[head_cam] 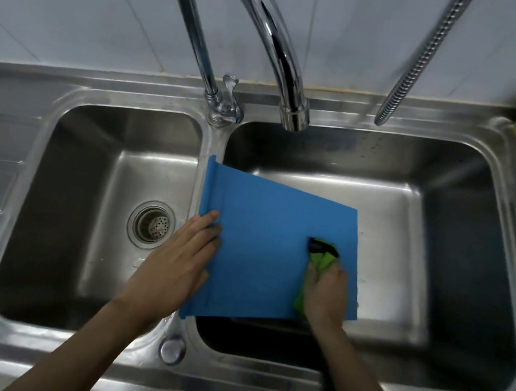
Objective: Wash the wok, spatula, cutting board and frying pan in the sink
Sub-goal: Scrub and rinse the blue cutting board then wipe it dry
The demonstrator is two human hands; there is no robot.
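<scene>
Here the blue board [268,248] lies tilted over the right basin, its left lip propped on the divider of the sink [214,139], so it stays put for scrubbing. The left hand [176,260] presses flat on that lip to steady it. The right hand [327,293] grips a green cloth [320,256], probably a scourer, against the board's right side. The tap [293,115] looks dry.

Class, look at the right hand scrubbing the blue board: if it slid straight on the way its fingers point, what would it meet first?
The right hand points up the cutting board toward the far edge. It would likely cross bare board, run off that edge, then meet the back wall of the right basin under the tap. Depth is unclear.
</scene>
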